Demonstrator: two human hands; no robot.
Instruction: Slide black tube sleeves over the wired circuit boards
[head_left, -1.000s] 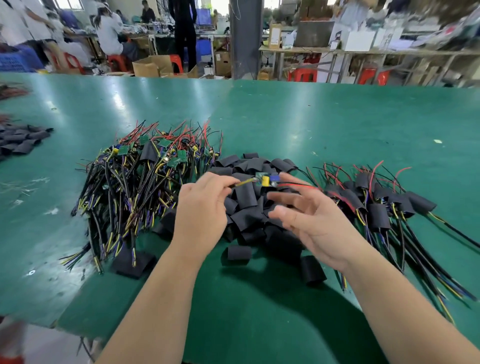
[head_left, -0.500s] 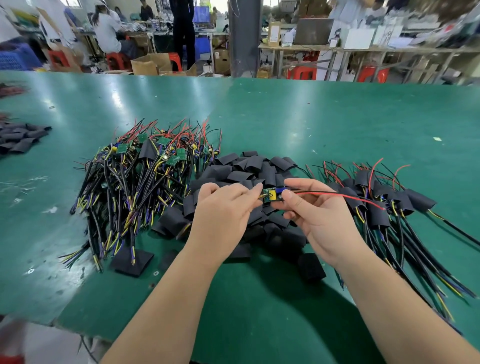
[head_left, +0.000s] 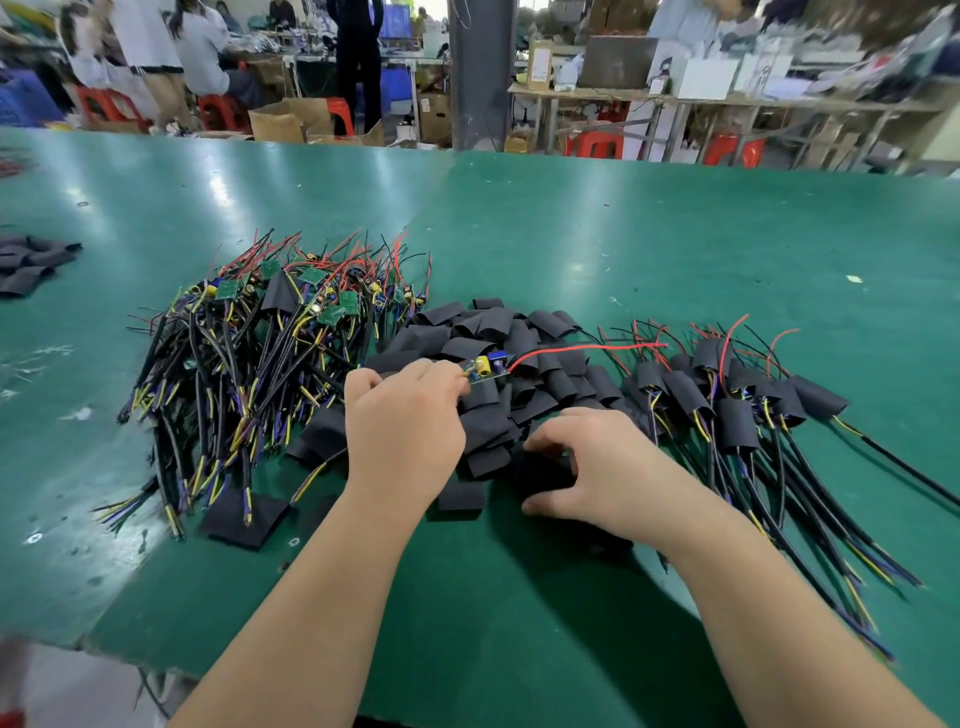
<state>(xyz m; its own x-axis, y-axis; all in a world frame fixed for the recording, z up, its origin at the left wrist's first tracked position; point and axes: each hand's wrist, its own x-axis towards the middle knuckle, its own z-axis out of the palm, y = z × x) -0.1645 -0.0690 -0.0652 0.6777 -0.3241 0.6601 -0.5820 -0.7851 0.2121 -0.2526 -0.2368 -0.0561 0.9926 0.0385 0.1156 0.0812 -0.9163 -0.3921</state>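
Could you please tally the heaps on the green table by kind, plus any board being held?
Loose black sleeve heaps: 2
Bare wired board heap: 1
Sleeved board heap: 1
Held board, in the left hand grip: 1
Total: 5

— What is the left hand (head_left: 405, 431) holding?
— A small circuit board with yellow and blue parts (head_left: 485, 370), pinched at centre frame. Its thin red wire (head_left: 587, 348) trails rightward.
— And the right hand (head_left: 597, 467)?
— Just right of it, curled round one flat black tube sleeve (head_left: 545, 470) at the near edge of the heap of black sleeves (head_left: 483, 332).
— Either side?
— Bare wired boards (head_left: 249, 353) left, sleeved boards (head_left: 727, 400) right, on the green table (head_left: 623, 234).
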